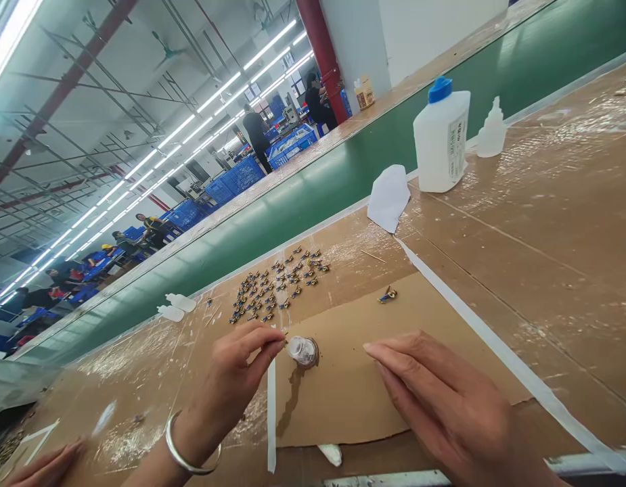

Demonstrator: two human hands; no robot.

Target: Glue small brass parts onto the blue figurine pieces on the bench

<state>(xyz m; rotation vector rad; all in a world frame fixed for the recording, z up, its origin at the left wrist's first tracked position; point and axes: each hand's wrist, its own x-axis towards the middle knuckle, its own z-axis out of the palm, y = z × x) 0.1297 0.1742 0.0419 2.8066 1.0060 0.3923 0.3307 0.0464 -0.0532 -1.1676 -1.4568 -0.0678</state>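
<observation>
Left hand (236, 375) holds its grip pinched on a thin stick just left of the small glue cap (303, 352); right hand (434, 399) lies flat, fingers spread, on the cardboard sheet (343, 392) of the bench (546, 270).

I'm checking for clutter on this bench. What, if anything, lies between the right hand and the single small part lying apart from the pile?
Nothing visible does. The right hand rests flat on the cardboard sheet, and only bare cardboard lies between its fingertips and the lone small part. The small glue cap sits off to the left, beside the left hand.

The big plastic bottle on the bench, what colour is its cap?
Blue. The bottle itself is translucent white; its cap shows clearly in the head view.
</observation>
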